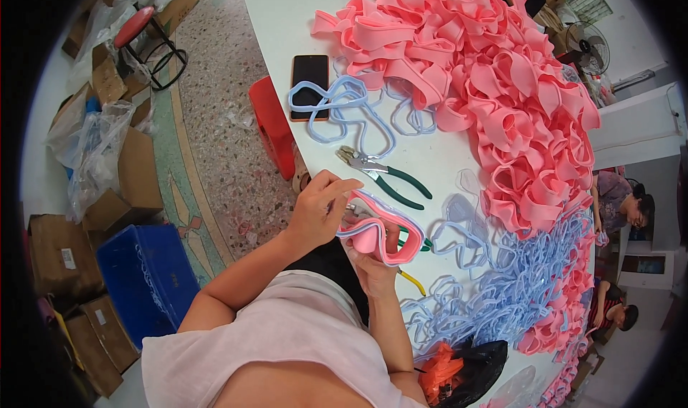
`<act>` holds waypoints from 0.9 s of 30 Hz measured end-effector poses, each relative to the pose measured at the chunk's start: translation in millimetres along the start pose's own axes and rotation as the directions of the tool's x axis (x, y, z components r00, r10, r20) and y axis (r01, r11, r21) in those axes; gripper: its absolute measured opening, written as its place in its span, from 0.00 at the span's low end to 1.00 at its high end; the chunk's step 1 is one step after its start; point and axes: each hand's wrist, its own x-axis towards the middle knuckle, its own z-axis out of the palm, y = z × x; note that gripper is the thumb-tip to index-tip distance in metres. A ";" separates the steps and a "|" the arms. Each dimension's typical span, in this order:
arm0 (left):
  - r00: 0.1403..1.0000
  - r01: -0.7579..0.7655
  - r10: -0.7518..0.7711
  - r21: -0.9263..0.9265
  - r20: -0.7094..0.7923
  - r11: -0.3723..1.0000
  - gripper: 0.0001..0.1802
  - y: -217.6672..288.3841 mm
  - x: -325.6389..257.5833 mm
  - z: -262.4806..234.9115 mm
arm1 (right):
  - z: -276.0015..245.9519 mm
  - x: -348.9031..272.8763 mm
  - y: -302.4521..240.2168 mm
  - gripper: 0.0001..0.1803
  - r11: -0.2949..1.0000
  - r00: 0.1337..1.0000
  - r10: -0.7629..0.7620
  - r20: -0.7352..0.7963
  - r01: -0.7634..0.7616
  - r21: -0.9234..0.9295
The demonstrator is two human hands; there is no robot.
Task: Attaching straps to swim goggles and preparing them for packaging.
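Note:
Both my hands hold a goggle frame, a curved pink band edged in pale blue, over the table's near edge. My left hand is closed at its left end, index finger stretched along the upper rim. My right hand grips it from below, fingers partly hidden behind the pink band. Just beyond lie pliers with dark green handles, jaws toward the left. Another green-handled tool is partly covered by the frame, and a yellow handle shows beside my right wrist.
A large heap of pink bands covers the far table, with tangled pale blue frames at right. A phone lies under loose blue frames. Black bag stands near my right arm; blue bin, cartons and red stool stand left. Co-workers sit right.

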 end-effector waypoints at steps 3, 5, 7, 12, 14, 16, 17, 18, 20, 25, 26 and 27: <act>0.999 0.033 -0.032 -0.036 0.018 0.999 0.11 5.1 -1.9 4.0 | 4.4 3.5 10.8 0.37 0.977 0.982 -0.158 -0.099 0.141 -0.159; 1.000 0.015 -0.014 -0.067 0.014 0.998 0.12 4.1 -1.3 5.3 | 5.2 3.3 15.6 0.37 0.934 0.963 -0.241 -0.125 0.195 -0.299; 0.999 0.031 -0.030 -0.066 0.023 0.997 0.12 5.3 -2.4 5.9 | 7.3 2.3 17.3 0.35 0.851 0.931 -0.329 -0.160 0.219 -0.478; 0.999 0.044 -0.043 -0.054 0.026 0.998 0.13 6.7 -2.4 5.0 | 21.9 1.4 14.1 0.36 0.965 0.920 -0.242 -0.307 0.195 -0.176; 0.999 0.040 -0.039 -0.089 0.013 0.995 0.12 6.7 -5.3 5.8 | 27.4 -1.0 2.7 0.37 0.983 0.958 -0.078 -0.274 0.121 0.141; 1.000 0.014 -0.013 -0.088 0.012 0.996 0.12 10.7 -5.0 5.9 | 18.4 -0.7 0.8 0.36 0.954 0.970 -0.032 -0.240 0.101 0.282; 1.000 -0.013 0.014 -0.086 0.009 0.996 0.12 12.9 -4.7 5.9 | 15.2 -1.5 -0.1 0.36 0.907 0.980 0.009 -0.198 0.076 0.415; 1.000 -0.016 0.017 -0.086 0.009 0.996 0.12 13.1 -4.3 5.6 | 13.6 -3.2 -0.9 0.36 0.906 0.980 0.006 -0.197 0.078 0.415; 0.999 -0.044 0.044 -0.052 0.005 0.998 0.13 9.0 -1.9 4.2 | 11.8 -4.5 -1.9 0.34 0.969 0.975 0.033 -0.218 0.022 0.246; 0.995 -0.092 0.091 -0.026 -0.029 0.995 0.11 7.8 2.0 -1.4 | -1.9 -9.1 5.6 0.35 0.960 0.990 0.073 -0.124 -0.036 0.277; 0.996 -0.088 0.088 -0.015 -0.023 0.996 0.10 8.4 2.2 -1.3 | -7.4 -8.8 7.4 0.35 0.946 0.996 0.074 -0.052 -0.054 0.318; 0.995 -0.093 0.092 -0.018 -0.023 0.996 0.10 9.3 2.3 -0.6 | -11.7 -10.2 9.6 0.38 0.948 0.996 0.078 -0.039 -0.062 0.312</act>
